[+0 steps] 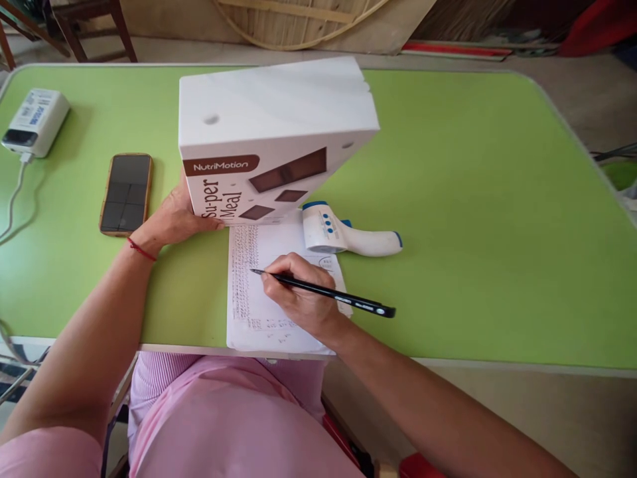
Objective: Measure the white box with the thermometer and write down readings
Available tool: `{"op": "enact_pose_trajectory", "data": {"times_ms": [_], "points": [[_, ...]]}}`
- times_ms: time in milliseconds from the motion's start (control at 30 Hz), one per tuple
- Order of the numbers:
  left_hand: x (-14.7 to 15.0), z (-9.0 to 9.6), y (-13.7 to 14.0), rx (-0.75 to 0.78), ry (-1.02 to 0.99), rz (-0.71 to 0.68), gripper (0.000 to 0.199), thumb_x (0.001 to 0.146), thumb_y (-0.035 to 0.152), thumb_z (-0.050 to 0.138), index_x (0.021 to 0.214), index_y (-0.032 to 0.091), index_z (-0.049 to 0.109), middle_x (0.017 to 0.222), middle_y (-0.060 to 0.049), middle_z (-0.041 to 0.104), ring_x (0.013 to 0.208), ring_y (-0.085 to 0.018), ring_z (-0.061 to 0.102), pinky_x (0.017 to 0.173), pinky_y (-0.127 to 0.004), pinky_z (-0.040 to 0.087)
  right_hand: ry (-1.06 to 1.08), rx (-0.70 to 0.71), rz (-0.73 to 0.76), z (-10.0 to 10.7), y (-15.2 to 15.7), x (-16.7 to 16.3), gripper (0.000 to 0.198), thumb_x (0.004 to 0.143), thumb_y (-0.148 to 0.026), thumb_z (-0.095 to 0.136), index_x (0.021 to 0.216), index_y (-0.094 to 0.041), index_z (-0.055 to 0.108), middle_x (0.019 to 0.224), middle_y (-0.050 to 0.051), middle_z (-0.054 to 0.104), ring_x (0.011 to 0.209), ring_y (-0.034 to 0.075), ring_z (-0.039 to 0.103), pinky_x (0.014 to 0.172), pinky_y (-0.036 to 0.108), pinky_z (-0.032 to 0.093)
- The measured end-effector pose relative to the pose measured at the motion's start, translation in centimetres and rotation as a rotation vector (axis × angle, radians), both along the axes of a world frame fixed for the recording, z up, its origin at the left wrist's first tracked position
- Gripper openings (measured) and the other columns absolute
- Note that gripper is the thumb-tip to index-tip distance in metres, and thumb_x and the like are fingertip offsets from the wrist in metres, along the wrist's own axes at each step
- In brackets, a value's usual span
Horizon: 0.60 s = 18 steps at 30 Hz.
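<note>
My left hand [178, 211] grips the lower left side of a white box [276, 109] marked NutriMotion, its thumb on the printed front and its other fingers hidden behind. The box stands upright at the far end of a paper sheet [293, 332]. Dense handwriting fills the sheet's left part. My right hand [306, 292] is closed around a black pen [343, 300], its tip at the edge of the written lines. Just beyond that hand, a white and blue infrared thermometer [326, 229] lies partly on the paper, its handle pointing right.
The green table [472, 232] carries a smartphone [127, 192] in an orange-brown case, left of the box. Farther left sits a white power bank [37, 119] with a white cable [20, 186] plugged in. A wooden stool [94, 26] stands on the floor behind.
</note>
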<state>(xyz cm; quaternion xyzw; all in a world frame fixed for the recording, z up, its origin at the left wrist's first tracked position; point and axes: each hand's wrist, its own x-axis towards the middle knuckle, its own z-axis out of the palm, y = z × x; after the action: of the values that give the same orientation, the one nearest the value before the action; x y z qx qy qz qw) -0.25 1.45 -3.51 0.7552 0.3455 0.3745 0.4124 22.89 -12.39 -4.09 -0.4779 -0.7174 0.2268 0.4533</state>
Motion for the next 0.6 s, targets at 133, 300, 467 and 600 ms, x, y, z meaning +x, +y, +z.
{"op": "enact_pose_trajectory", "data": {"times_ms": [133, 300, 467, 600], "points": [[-0.12, 0.06, -0.02, 0.002, 0.012, -0.044, 0.067, 0.063, 0.047, 0.091, 0.118, 0.021, 0.064, 0.116, -0.010, 0.072, 0.129, -0.038, 0.056, 0.115, -0.056, 0.041, -0.020, -0.034, 0.002, -0.04, -0.03, 0.04, 0.017, 0.086, -0.021, 0.059, 0.070, -0.025, 0.051, 0.054, -0.006, 0.057, 0.045, 0.010, 0.050, 0.046, 0.022, 0.042], [-0.16, 0.23, -0.17, -0.018, 0.013, -0.048, 0.066, 0.063, 0.045, 0.091, 0.118, 0.020, 0.063, 0.117, -0.011, 0.071, 0.129, -0.038, 0.056, 0.112, -0.055, 0.044, -0.011, -0.035, -0.005, -0.06, -0.05, -0.01, 0.017, 0.086, -0.021, 0.059, 0.071, -0.025, 0.051, 0.055, -0.006, 0.057, 0.046, 0.010, 0.050, 0.047, 0.022, 0.043], [-0.19, 0.24, -0.15, -0.031, 0.019, -0.041, 0.065, 0.064, 0.043, 0.090, 0.118, 0.020, 0.063, 0.118, -0.011, 0.071, 0.122, -0.036, 0.061, 0.112, -0.055, 0.044, -0.009, 0.002, -0.004, -0.08, -0.02, -0.13, 0.018, 0.084, -0.017, 0.060, 0.070, -0.025, 0.051, 0.055, -0.007, 0.057, 0.045, 0.009, 0.050, 0.047, 0.021, 0.042], [-0.25, 0.23, -0.02, -0.010, 0.031, -0.047, 0.064, 0.063, 0.040, 0.091, 0.117, 0.018, 0.064, 0.116, -0.012, 0.072, 0.114, -0.035, 0.065, 0.110, -0.058, 0.044, -0.008, 0.005, -0.009, -0.15, 0.01, -0.09, 0.018, 0.084, -0.017, 0.058, 0.069, -0.024, 0.050, 0.054, -0.007, 0.055, 0.045, 0.009, 0.049, 0.046, 0.021, 0.041]]}}
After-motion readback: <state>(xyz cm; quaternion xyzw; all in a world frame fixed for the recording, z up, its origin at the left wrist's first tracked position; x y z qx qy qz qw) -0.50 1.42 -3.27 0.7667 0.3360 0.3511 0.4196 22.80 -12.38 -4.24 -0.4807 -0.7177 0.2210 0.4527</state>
